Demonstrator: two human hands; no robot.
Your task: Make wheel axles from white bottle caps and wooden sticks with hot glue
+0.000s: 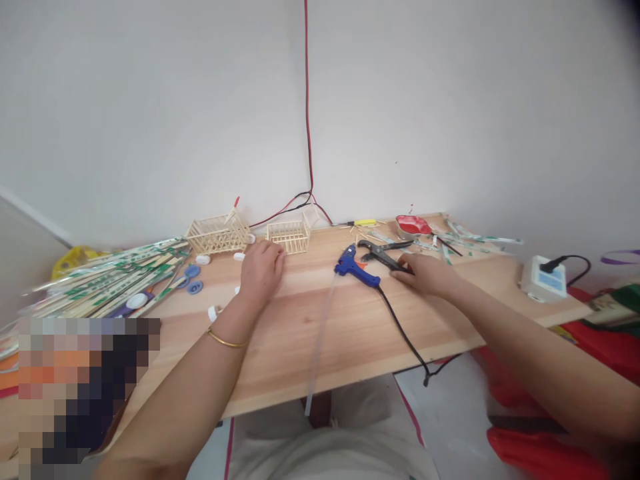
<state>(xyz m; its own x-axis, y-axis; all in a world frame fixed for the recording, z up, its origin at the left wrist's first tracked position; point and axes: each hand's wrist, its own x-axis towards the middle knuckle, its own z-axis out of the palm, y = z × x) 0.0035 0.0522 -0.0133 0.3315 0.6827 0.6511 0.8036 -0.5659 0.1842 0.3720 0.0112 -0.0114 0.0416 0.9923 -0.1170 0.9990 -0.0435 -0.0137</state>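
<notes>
My left hand (263, 268) rests low over the table with its fingers curled together, beside the near left corner of a small crate of thin wooden sticks (289, 238). Its fingertips are hidden, so I cannot tell what is in them, if anything. A larger stick crate (217, 233) stands further left. At the right, my right hand (425, 273) is closed on the handle of black pliers (383, 257), whose jaws point left. Just left of the pliers lies a blue glue gun (356, 268), a long clear glue stick (323, 340) extending from its rear.
Wrapped skewers (120, 280) pile up at the left, near blue discs (194, 287) and white caps (203, 260). At the back right are a yellow-handled tool (364, 223), a red-topped container (413, 225) and wrapper scraps. A black cord (400, 327) crosses the front edge; a power socket (544, 279) sits right.
</notes>
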